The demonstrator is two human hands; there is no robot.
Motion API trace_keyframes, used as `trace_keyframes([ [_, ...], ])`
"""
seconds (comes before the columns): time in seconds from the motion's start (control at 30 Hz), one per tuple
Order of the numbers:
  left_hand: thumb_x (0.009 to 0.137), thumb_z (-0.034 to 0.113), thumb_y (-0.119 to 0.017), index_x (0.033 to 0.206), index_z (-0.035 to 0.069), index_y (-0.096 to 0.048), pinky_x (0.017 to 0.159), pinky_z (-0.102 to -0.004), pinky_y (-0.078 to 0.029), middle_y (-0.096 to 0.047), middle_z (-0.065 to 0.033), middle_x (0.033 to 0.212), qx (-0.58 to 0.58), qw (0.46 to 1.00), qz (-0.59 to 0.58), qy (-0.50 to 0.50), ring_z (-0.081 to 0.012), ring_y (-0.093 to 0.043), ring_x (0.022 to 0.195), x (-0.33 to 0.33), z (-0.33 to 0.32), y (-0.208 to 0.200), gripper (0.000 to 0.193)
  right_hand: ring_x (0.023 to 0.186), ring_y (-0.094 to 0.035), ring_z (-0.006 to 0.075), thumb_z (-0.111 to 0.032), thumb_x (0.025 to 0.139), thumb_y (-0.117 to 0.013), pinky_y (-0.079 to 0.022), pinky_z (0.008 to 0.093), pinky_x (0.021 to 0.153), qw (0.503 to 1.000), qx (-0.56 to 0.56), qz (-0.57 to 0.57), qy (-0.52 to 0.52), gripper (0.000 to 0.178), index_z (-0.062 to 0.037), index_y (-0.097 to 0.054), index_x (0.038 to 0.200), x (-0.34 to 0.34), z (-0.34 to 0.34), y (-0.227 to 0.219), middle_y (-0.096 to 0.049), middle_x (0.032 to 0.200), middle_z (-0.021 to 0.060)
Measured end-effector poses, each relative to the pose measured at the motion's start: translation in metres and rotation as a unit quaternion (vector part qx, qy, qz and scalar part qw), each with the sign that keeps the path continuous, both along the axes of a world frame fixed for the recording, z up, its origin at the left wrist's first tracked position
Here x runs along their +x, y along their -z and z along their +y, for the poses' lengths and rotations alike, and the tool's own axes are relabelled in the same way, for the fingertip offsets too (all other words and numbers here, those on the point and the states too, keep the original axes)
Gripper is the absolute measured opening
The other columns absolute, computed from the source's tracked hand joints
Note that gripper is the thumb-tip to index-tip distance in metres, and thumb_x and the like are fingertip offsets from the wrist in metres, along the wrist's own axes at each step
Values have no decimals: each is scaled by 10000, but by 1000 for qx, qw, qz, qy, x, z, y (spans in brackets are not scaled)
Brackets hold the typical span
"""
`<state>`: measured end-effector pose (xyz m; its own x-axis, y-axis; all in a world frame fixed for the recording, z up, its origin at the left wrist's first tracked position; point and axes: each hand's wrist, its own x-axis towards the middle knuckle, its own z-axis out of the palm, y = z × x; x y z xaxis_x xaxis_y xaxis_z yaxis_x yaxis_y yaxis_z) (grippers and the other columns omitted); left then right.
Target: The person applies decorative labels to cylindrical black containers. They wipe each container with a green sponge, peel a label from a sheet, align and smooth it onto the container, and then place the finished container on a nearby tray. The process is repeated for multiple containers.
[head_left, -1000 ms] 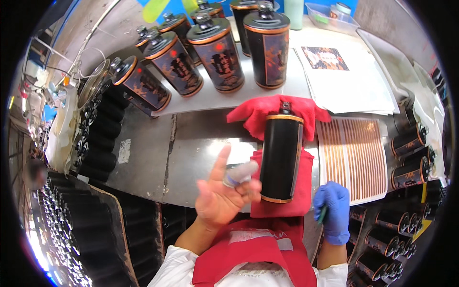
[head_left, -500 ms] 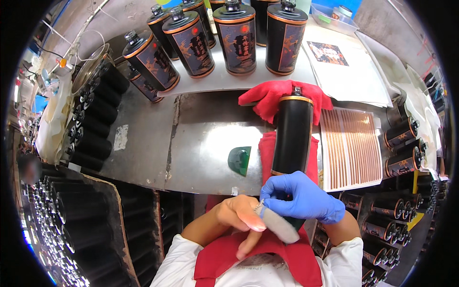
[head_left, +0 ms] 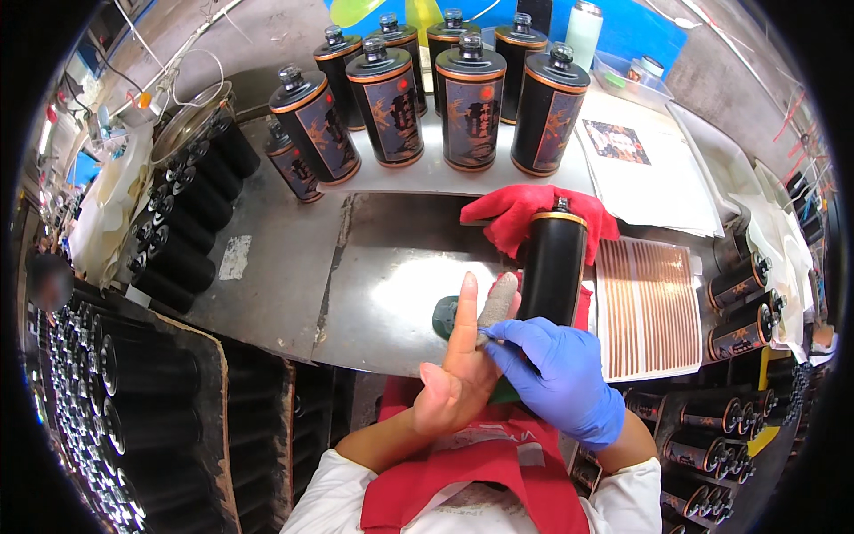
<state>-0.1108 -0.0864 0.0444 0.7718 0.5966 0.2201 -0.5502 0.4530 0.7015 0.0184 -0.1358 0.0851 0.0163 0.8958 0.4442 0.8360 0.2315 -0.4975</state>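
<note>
My left hand [head_left: 461,378] is bare, palm up, with its fingers stretched out. A grey fabric finger sleeve [head_left: 498,301] covers one of its fingers. My right hand [head_left: 569,378], in a blue glove, pinches the base of that sleeve. Just beyond, a black bottle [head_left: 553,271] with copper-coloured bands lies with its neck away from me, no label on the side that shows. Its neck end rests on a bunched red cloth [head_left: 516,218]. A dark green flat piece [head_left: 444,319] lies behind my left fingers, partly hidden.
Several labelled black bottles [head_left: 470,111] stand on a white raised board [head_left: 418,181]. To the right lie a sheet of copper-coloured strips [head_left: 648,307] and white papers [head_left: 658,178]. Plain black bottles [head_left: 182,236] are stacked left; labelled bottles [head_left: 743,334] lie at the right edge.
My left hand has turned palm up and risen, its fingers now pointing away from me. The sleeve has swung upright with it. My right hand still pinches the sleeve's base.
</note>
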Motion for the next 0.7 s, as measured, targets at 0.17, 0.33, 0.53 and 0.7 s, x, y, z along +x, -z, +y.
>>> trace_keyframes([
  [0.17,782,784,-241,1441,189,190,1111,-439,-134,-38,-177,1523,-71,997,8,-3,-311,-124,1398,-3,-1,-3,987,657,-614,314,-163,852,-608,-483,371,573,954,-184,228,-59,145,-56,-595,948,1,2,4,-615,757,130],
  [0.33,885,651,-263,1467,136,81,1098,-441,-201,-162,-209,1488,-71,997,15,5,-321,-224,1365,-3,5,-4,850,717,-611,357,-230,897,-542,-492,400,636,938,-260,203,-104,179,-66,-585,954,3,10,-3,-617,796,175],
  [0.53,970,357,-403,1048,59,-450,574,-254,-368,-496,-62,862,-112,978,36,-172,-130,-463,695,-10,27,38,311,697,-613,175,-154,855,-600,-487,295,660,949,-190,251,29,190,-42,-645,1002,79,20,-33,-642,790,66],
  [0.7,971,293,-447,760,80,-451,433,-234,-232,-418,1,626,-141,983,-1,-121,-85,-313,496,-19,33,68,300,746,-617,138,-187,864,-566,-479,281,719,963,-186,162,105,242,2,-656,986,168,88,-13,-667,793,82],
])
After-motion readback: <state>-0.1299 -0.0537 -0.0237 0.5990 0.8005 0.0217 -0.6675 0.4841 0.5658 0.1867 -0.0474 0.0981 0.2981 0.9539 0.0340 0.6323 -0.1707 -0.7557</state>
